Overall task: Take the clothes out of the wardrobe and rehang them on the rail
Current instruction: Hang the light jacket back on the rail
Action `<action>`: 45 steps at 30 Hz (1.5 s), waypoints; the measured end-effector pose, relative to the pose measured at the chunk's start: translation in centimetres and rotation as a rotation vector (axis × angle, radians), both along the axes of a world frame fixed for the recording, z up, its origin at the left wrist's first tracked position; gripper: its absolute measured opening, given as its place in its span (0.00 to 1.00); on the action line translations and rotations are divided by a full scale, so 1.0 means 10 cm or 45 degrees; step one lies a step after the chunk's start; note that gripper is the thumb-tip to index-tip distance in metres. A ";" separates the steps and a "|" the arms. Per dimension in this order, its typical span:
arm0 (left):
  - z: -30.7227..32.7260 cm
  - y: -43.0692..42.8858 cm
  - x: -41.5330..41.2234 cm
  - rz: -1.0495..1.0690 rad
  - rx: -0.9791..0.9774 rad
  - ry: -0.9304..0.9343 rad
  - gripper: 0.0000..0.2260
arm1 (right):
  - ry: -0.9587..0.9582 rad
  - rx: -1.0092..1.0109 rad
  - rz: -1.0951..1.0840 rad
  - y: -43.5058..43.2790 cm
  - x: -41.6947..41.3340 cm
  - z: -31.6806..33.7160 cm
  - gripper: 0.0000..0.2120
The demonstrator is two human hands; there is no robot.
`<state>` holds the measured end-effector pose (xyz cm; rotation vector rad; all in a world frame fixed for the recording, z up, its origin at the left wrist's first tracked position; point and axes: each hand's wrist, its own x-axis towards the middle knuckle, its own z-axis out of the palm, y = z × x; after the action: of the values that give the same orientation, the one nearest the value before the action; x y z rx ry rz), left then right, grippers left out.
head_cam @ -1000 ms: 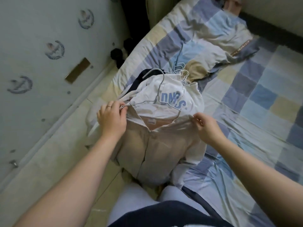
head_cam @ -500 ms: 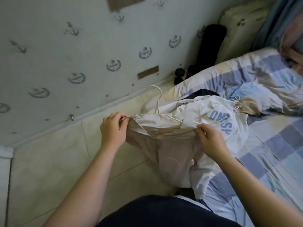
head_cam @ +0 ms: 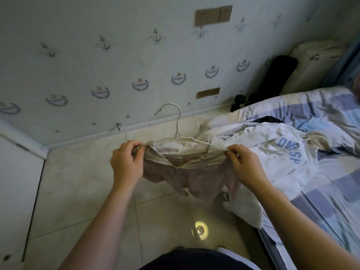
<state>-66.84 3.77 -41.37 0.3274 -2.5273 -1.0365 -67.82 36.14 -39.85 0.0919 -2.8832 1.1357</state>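
A beige zip jacket (head_cam: 187,172) hangs on a white wire hanger (head_cam: 177,131), lifted off the bed and held over the tiled floor. My left hand (head_cam: 126,162) grips the jacket's left shoulder. At the right shoulder, my right hand (head_cam: 243,164) pinches the fabric. The hanger's hook points up toward the wall. A white top with blue letters (head_cam: 280,152) lies on the bed just right of the jacket, with more wire hangers (head_cam: 305,135) beside it.
The bed with a blue and beige checked cover (head_cam: 321,201) fills the right side. A dark garment (head_cam: 270,119) lies under the white top. Black objects (head_cam: 239,102) sit by the wall at the bed's head. The wall with anchor wallpaper (head_cam: 97,65) stands ahead.
Both hands have lifted the jacket on its hanger off the bed and swung it left over the floor. The view has turned toward the wall.
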 end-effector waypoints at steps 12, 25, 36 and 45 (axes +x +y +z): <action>0.69 -0.64 1.35 0.252 -0.013 0.289 0.05 | 0.266 0.105 0.329 -0.73 0.66 0.81 0.08; 2.73 -1.02 3.10 0.414 -0.445 0.779 0.03 | 0.957 -0.130 0.642 -1.32 1.61 2.56 0.05; 4.44 -1.94 4.60 0.600 -0.761 1.110 0.03 | 1.308 -0.333 0.809 -2.47 2.68 4.25 0.04; 5.37 -3.05 5.77 0.757 -0.924 1.200 0.03 | 1.303 -0.577 1.086 -3.82 3.53 5.12 0.06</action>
<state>-9.13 -26.76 12.38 0.2539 -1.6036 0.0337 -32.55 -2.10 11.37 1.4625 -1.6099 1.2307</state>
